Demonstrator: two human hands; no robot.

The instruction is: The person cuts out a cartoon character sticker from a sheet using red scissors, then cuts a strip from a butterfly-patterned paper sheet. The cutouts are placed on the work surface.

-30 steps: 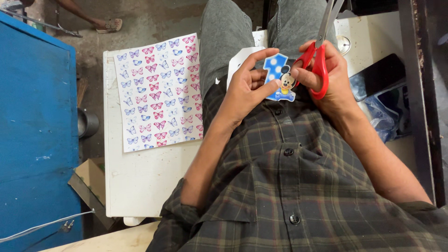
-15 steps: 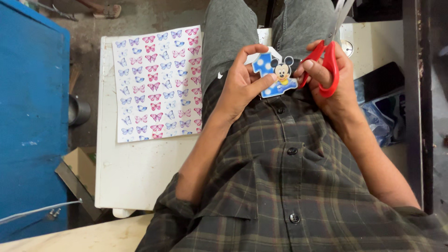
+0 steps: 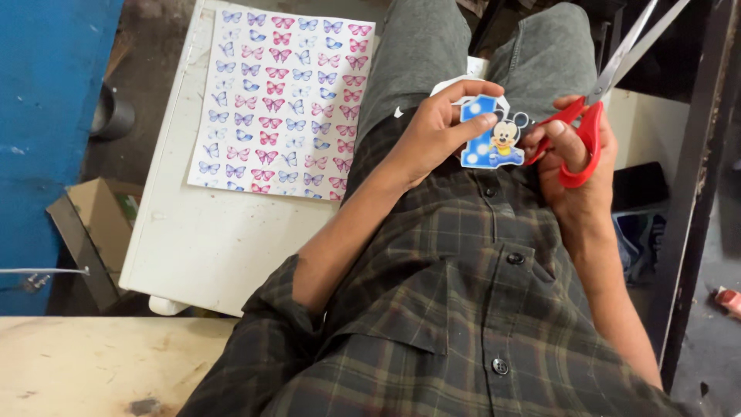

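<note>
Pinching grip of left hand (image 3: 432,131) was closed on blue cartoon paper cutout (image 3: 488,133); red-handled steel scissors (image 3: 590,116) were gripped by right hand (image 3: 575,166), blades open.

the scene is evenly and softly lit from above; the right edge is left dim, and slight wide-angle bending is seen.

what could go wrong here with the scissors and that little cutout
1. The left hand pinches the cutout right beside the scissors, so its fingers could get nicked.
2. The cutout is small and held only at its edge, so a cut might stray into the picture.
3. The butterfly sheet lies loose on the white table near the knee and might get knocked off.
</note>
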